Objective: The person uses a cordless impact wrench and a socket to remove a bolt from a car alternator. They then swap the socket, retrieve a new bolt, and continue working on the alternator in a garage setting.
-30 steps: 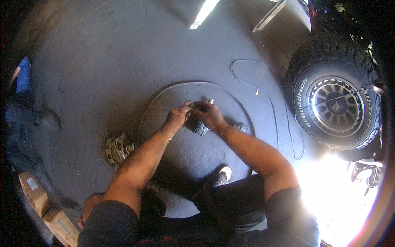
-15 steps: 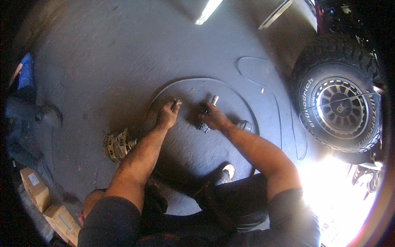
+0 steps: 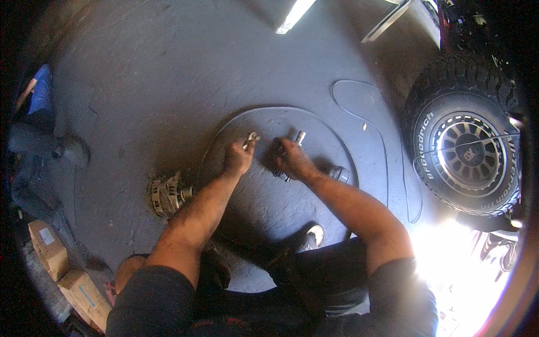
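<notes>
My left hand [image 3: 240,158] is closed around a small metal wrench [image 3: 252,138], whose rounded end sticks out past the thumb. Just to its right, my right hand [image 3: 294,162] grips a metal part with a silvery cylindrical end [image 3: 300,136] poking out at the top. A darker, uneven portion shows below the fingers; the rest is covered by the hand, so its exact kind is unclear. Both hands are over the grey floor, apart from each other. An alternator [image 3: 166,195] lies beside my left forearm.
A dark rounded object [image 3: 339,173] lies near my right forearm. A thin hose [image 3: 273,107] loops around the work spot, and a cable [image 3: 384,130] trails right. A large off-road wheel [image 3: 469,149] stands at right. Cardboard boxes [image 3: 84,295] and a person's dark-clothed leg [image 3: 36,140] are at left.
My left hand has moved slightly right and turned, so more of the wrench's end shows. My right hand still grips the metal part. The whole view has shifted a little.
</notes>
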Demonstrator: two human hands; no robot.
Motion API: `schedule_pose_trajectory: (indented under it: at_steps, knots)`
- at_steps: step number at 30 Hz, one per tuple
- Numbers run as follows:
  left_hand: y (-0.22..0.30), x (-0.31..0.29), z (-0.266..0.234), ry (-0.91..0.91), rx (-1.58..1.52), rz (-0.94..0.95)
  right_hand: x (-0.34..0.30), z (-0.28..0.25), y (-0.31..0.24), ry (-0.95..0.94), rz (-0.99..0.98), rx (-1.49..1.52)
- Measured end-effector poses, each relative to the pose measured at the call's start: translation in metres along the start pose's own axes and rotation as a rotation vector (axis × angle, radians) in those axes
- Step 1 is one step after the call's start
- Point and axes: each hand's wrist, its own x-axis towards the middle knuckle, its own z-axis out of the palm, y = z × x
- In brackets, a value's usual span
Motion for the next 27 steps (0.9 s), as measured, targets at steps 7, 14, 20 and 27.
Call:
schedule_pose_trajectory:
  at_steps: [7,14,20,27]
  knots:
    - [0.056,-0.011,0.002,-0.099,-0.026,0.222,0.005,-0.001,-0.005,0.179,0.13,0.059]
    - [0.048,-0.012,0.006,-0.163,-0.082,0.198,0.001,-0.01,-0.005,0.154,0.121,0.294]
    - [-0.017,-0.011,0.023,-0.094,0.093,0.057,0.002,-0.003,-0.001,-0.098,0.253,0.15]
    - [-0.058,-0.001,0.02,-0.067,0.184,0.054,0.0,-0.009,0.006,-0.134,0.291,0.15]
